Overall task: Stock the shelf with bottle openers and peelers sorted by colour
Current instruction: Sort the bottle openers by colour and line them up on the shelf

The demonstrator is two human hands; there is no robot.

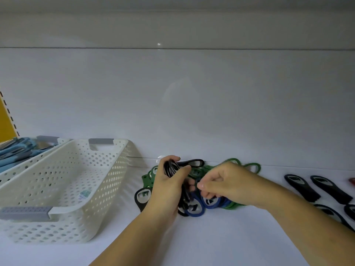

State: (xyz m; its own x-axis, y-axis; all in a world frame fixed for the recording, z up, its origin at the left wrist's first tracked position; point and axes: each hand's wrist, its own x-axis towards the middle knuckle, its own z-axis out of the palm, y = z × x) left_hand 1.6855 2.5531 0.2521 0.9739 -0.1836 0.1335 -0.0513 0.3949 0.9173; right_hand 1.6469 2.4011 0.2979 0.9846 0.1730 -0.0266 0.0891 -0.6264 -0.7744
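A heap of green, blue and black bottle openers [195, 189] lies on the white shelf [211, 237], just right of centre. My left hand [167, 189] grips a bundle of black bottle openers [171, 167] held upright over the heap's left side. My right hand [221, 184] hovers over the heap with curled fingers that pinch at a blue bottle opener [211, 201]. What lies under both hands is hidden. More black bottle openers [315, 189] lie loose on the shelf to the right.
A white perforated basket [63, 189] with grey handles stands at the left, with only a label inside. Behind it a second basket [23, 164] holds blue peelers [17, 152]. A red item [352, 181] peeks in at the right edge. The white back wall rises behind.
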